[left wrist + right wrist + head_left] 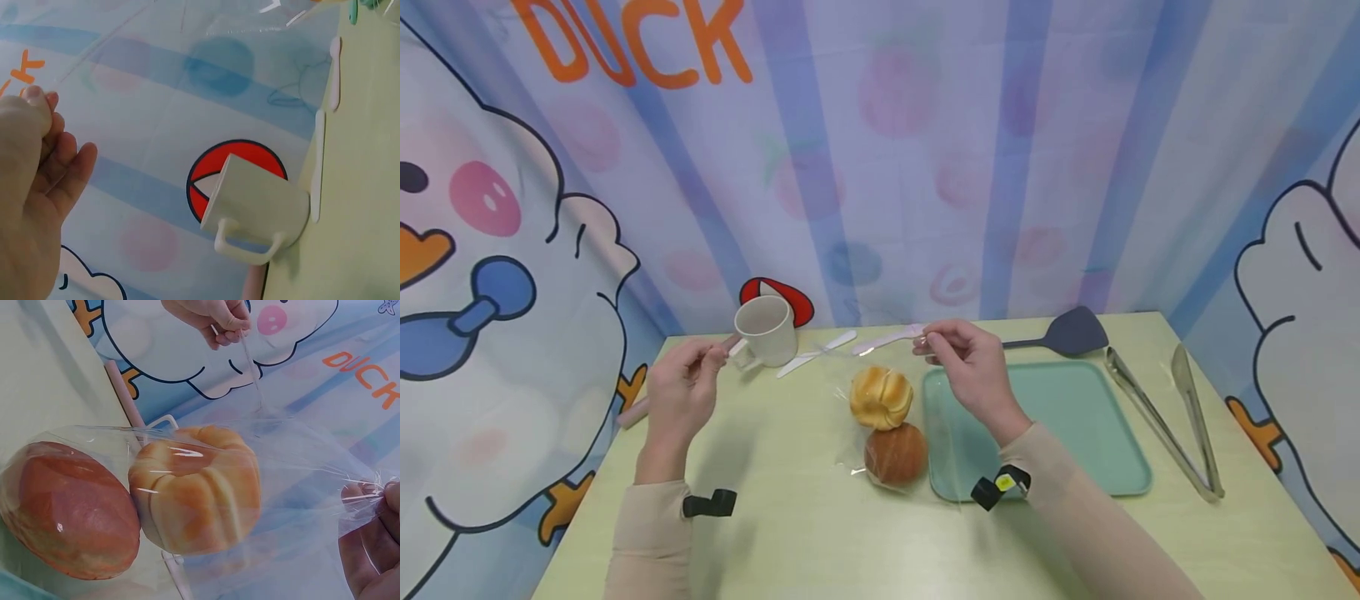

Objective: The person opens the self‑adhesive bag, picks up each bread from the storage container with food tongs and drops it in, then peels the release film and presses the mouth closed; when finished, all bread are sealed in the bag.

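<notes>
A clear plastic bag point(294, 447) holds a golden, segmented bread roll point(882, 398) and a smooth brown bun point(897, 455). My right hand point(973, 367) pinches the gathered neck of the bag, bunched between thumb and fingers in the right wrist view. Over at the left, my left hand point(681, 387) pinches the end of a thin, pale string point(251, 365) that stretches toward the bag. Where the string meets the bag is hard to make out. The bag hangs between the hands, with the golden roll above the brown bun in the head view.
A white mug point(767, 333) stands beside my left hand, near a pinkish rod point(634, 413). Behind the bag lie a white plastic knife point(816, 353) and a pale pink utensil point(887, 340). To the right are a green tray point(1067, 425), a dark spatula point(1077, 332) and metal tongs point(1157, 429).
</notes>
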`<state>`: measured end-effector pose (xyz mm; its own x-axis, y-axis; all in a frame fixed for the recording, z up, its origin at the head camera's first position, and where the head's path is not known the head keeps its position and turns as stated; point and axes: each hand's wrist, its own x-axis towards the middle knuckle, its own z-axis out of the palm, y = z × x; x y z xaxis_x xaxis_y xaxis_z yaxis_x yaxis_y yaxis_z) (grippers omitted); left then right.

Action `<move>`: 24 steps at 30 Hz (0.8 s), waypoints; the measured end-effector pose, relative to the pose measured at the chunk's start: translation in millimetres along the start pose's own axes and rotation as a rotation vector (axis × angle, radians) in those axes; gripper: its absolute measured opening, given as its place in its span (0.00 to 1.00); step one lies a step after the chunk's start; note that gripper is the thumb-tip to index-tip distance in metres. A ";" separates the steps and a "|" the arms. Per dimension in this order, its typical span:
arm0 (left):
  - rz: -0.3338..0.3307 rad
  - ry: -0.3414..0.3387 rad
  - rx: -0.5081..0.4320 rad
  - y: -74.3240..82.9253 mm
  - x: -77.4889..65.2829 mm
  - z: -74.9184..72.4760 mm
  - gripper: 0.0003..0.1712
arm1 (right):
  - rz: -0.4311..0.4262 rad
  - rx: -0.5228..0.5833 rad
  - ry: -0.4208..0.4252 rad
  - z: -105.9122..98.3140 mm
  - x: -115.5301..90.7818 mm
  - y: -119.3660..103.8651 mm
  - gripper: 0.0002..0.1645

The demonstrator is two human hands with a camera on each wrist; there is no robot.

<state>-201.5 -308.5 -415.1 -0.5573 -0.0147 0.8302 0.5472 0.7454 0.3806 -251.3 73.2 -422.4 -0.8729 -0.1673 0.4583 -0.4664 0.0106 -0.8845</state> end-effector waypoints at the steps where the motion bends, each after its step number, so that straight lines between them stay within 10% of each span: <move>1: 0.012 0.004 0.000 -1.9 -1.0 -1.0 0.06 | -0.001 -0.001 0.001 -0.1 -0.1 0.2 0.10; 9: -0.033 0.088 0.042 -17.4 -8.7 -10.2 0.14 | 0.004 -0.004 0.009 -1.1 1.2 0.9 0.09; 24: -0.407 0.139 0.239 -41.8 -30.9 -40.6 0.19 | 0.005 0.032 0.009 -3.2 2.2 1.4 0.10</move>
<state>-181.8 -366.2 -440.1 -0.5989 -0.4131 0.6861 0.1346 0.7925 0.5948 -254.4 76.0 -422.4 -0.8766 -0.1587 0.4543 -0.4571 -0.0203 -0.8892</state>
